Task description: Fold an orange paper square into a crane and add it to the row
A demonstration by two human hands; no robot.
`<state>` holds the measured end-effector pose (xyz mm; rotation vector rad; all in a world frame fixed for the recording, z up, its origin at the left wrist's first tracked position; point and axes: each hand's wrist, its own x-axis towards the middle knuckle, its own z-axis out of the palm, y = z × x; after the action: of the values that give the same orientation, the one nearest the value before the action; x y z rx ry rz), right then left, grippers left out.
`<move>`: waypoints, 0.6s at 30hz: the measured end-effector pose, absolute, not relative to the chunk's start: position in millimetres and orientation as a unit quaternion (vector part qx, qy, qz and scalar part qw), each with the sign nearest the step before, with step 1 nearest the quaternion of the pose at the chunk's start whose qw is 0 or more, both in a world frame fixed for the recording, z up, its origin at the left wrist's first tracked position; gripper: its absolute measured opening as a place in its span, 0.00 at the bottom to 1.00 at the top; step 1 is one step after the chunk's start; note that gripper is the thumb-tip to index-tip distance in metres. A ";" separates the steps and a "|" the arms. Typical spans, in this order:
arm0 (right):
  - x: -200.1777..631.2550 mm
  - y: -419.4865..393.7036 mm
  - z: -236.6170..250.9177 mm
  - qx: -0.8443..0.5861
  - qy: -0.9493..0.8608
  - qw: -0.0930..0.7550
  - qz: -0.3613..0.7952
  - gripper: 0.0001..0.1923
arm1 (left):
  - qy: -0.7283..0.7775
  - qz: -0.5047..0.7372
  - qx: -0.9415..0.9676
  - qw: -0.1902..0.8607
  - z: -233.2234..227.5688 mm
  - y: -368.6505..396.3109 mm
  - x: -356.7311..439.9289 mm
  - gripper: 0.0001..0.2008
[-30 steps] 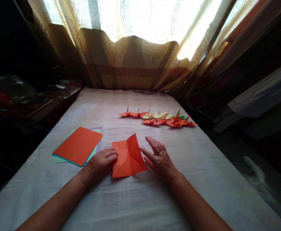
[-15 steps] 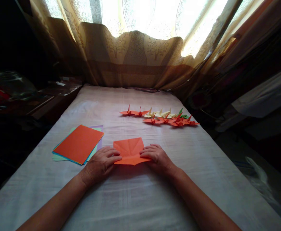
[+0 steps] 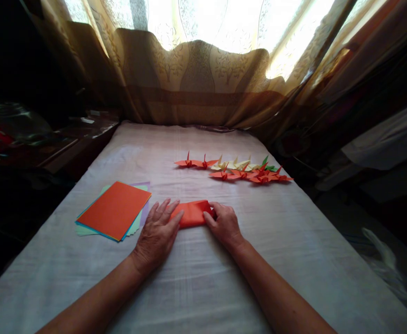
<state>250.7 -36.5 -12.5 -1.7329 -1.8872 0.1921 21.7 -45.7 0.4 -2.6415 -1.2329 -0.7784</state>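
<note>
A partly folded orange sheet of origami paper (image 3: 192, 214) lies on the white cloth between my hands, its lower part turned up into a narrow band. My left hand (image 3: 159, 227) rests flat on the paper's left end with the fingers stretched out. At the right end, my right hand (image 3: 224, 223) pinches the paper's edge between thumb and fingers, where a fold stands slightly raised. Left of my left hand is a stack of coloured paper (image 3: 114, 211), orange on top, with blue, green and purple sheets showing beneath.
Several folded paper cranes (image 3: 238, 170) in red-orange, cream and green stand in rows farther back on the cloth-covered surface (image 3: 147, 148). A patterned curtain (image 3: 196, 83) hangs behind it. A clear jar (image 3: 18, 121) stands on dark furniture at left.
The paper's near edge has been folded up and away from me, making the sheet narrower. My left hand has flattened onto it, and my right hand has closed on its right end.
</note>
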 end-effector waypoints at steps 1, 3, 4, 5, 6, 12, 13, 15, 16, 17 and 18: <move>250.3 -36.7 -14.8 -0.642 -0.709 0.287 0.057 0.13 | -0.385 -0.240 -0.890 0.051 1.4 -48.1 27.2 0.16; 249.9 -36.4 -18.1 -0.633 -0.714 0.298 0.041 0.13 | -0.359 -0.206 -0.910 0.021 -0.2 -52.2 37.5 0.19; 249.9 -36.1 -19.1 -0.630 -0.715 0.302 0.037 0.13 | -0.354 -0.192 -0.915 0.010 -2.8 -53.8 41.8 0.21; 249.9 -35.7 -19.8 -0.627 -0.715 0.307 0.034 0.13 | -0.353 -0.182 -0.918 0.001 -6.2 -55.0 45.3 0.24; 249.8 -35.4 -20.3 -0.625 -0.715 0.312 0.032 0.14 | -0.355 -0.172 -0.919 -0.006 -10.0 -55.9 47.7 0.26; 249.5 -35.5 -20.9 -0.632 -0.706 0.320 0.023 0.16 | -0.372 -0.137 -0.918 -0.013 -21.2 -55.8 48.1 0.32; 249.5 -35.6 -20.9 -0.634 -0.705 0.318 0.017 0.16 | -0.374 -0.133 -0.918 -0.013 -20.6 -55.3 47.7 0.32; 249.2 -35.7 -20.8 -0.637 -0.706 0.309 0.006 0.16 | -0.377 -0.128 -0.917 -0.016 -18.9 -53.9 47.1 0.33; 248.9 -35.6 -20.8 -0.637 -0.708 0.304 0.001 0.16 | -0.380 -0.127 -0.916 -0.020 -18.0 -53.3 47.0 0.34; 248.6 -35.6 -20.7 -0.637 -0.710 0.301 -0.003 0.16 | -0.381 -0.125 -0.916 -0.023 -17.3 -52.6 47.0 0.34; 248.3 -35.6 -20.6 -0.637 -0.711 0.298 -0.007 0.15 | -0.381 -0.124 -0.916 -0.027 -16.8 -52.1 47.0 0.34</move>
<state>248.3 -35.6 -20.6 -1.6923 -1.8891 -0.0180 47.0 -52.1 -16.8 -2.9273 -1.2183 -0.3953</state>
